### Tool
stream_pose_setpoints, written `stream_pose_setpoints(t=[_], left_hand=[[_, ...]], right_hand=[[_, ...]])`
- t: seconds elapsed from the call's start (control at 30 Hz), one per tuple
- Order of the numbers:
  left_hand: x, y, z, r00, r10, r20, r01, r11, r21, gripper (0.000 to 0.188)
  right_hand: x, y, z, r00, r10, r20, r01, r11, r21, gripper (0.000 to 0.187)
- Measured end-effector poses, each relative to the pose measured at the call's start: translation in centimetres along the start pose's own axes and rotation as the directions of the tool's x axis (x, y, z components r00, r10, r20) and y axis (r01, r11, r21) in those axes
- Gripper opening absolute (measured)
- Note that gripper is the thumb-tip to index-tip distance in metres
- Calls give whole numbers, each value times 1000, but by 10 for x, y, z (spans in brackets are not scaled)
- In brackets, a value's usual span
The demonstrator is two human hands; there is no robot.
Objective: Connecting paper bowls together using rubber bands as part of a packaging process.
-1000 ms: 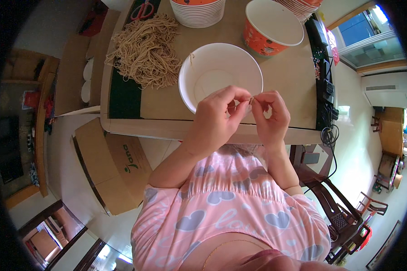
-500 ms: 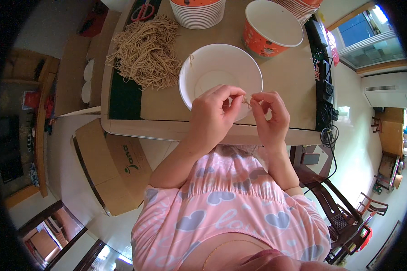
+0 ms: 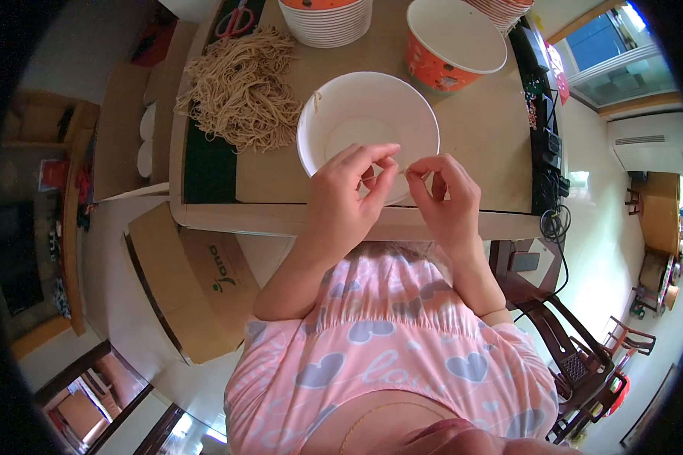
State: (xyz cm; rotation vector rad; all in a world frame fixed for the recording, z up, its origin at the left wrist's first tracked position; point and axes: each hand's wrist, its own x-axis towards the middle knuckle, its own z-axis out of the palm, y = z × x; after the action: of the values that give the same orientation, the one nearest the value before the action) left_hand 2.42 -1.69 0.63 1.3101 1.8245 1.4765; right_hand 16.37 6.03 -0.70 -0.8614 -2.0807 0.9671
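Note:
My left hand [image 3: 350, 189] and my right hand [image 3: 448, 199] meet above the near rim of a white paper tub [image 3: 319, 125]. A short bit of thin tan string [image 3: 403, 172] shows between the fingertips, mostly hidden by them. Thumb and index finger of my right hand pinch it. The left thumb presses against curled fingers at the string's other side, while the left index finger reaches out above. A small strand hangs at the tub's left inner wall. Left of the tub lies a loose heap of tan string [image 3: 243, 91].
Red-handled scissors [image 3: 235, 23] lie beyond the heap. A stack of paper tubs [image 3: 326, 23] and an orange-patterned tub [image 3: 451, 64] stand at the back. Black cables and power strips [image 3: 550, 152] line the table's right edge. A cardboard box [image 3: 197, 284] sits on the floor at left.
Both hands have shifted slightly left. The left index finger has straightened away from the thumb, and less of the string shows between the hands.

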Motion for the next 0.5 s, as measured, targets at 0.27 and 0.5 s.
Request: stream_pose_setpoints(t=[0.27,0.5], left_hand=[[0,-2,-4,987,101,126,-121,978,170,10],[0,-2,-7,996,86,30,-89,988,125,8]], right_hand=[[-1,1,2,999,15,-32,-14,1000,27,11],[0,3,3,999,0,-39,1,1000,28,9]])
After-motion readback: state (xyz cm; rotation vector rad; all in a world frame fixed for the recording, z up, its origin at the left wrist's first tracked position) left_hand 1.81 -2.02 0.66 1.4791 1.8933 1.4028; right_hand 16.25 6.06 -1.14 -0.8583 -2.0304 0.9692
